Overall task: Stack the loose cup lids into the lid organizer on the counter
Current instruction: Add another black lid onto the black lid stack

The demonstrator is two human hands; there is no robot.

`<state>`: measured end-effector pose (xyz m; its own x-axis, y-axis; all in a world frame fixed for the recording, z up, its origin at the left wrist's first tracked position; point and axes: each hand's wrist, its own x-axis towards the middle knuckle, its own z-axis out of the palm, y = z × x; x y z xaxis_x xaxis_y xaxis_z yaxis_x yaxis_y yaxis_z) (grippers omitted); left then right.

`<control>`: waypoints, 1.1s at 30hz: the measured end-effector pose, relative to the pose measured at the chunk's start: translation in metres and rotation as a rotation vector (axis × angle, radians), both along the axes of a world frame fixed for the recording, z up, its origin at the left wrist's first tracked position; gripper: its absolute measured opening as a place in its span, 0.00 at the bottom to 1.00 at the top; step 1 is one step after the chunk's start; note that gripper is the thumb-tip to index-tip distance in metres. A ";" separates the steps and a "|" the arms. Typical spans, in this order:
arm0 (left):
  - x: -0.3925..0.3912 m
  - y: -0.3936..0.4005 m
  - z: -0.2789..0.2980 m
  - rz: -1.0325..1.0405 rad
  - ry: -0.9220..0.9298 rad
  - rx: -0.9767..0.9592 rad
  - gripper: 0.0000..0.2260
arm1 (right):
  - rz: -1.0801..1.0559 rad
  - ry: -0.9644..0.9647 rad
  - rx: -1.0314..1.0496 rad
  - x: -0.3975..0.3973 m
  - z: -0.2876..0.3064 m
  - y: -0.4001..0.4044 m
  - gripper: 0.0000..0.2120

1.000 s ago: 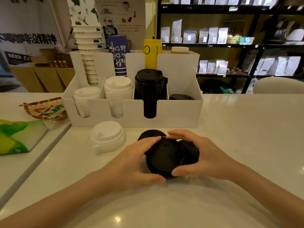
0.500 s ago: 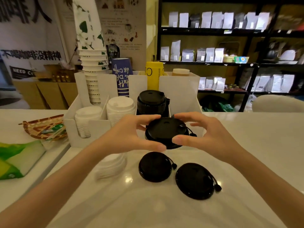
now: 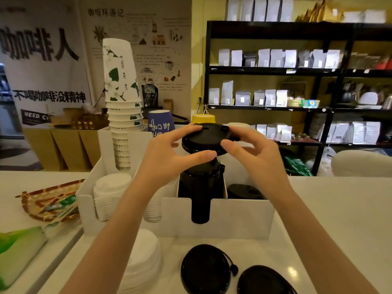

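A large white wall banner (image 3: 42, 66) is showing bold black characters "咖啡人", a lower line "不喝咖啡没精神", and a black strip starting "NEED C". A pale illustrated poster (image 3: 140, 49) is carrying the heading "咖啡环游记". A dark blue paper cup (image 3: 160, 123) is displaying upside-down white lettering including "coffee".

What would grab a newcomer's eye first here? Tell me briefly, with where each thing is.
First, the black lid held level between the left hand and right hand, just above the tall black lid stack in the white organizer. Next, two loose black lids on the counter in front, beside a loose white lid pile. At back left, a tall paper cup tower rises from the organizer.
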<state>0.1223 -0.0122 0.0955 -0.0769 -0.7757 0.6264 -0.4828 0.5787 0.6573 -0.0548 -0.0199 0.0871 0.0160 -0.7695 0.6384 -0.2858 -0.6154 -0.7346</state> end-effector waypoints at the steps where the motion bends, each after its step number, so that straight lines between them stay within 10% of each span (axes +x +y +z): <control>1: 0.000 -0.004 -0.003 0.019 0.003 0.004 0.30 | -0.001 -0.001 -0.002 0.002 -0.003 -0.005 0.20; 33: 0.004 -0.046 -0.034 0.052 -0.291 0.202 0.27 | 0.066 0.258 0.146 -0.002 -0.053 -0.051 0.21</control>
